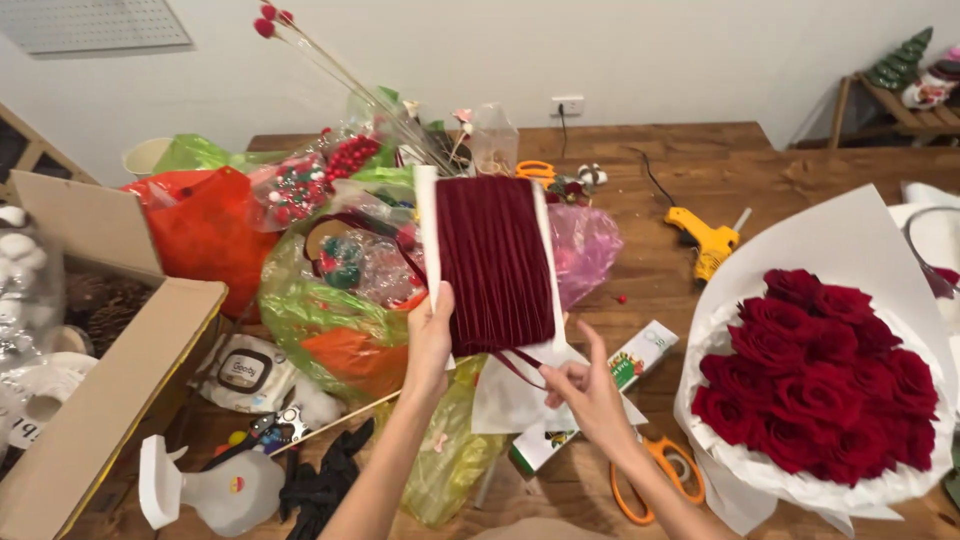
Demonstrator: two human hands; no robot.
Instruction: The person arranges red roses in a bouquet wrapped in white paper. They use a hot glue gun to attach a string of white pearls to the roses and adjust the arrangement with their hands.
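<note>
Above a cluttered wooden tabletop (700, 170), the left hand (430, 345) holds up a flat white card wound with dark red velvet ribbon (492, 262), fingers closed on its edge. The right hand (590, 392) pinches the loose ribbon end (520, 365), drawing it free.

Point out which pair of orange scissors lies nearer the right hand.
The orange scissors just below the right hand, beside the rose bouquet; the other orange pair lies far back behind the ribbon card.
</note>
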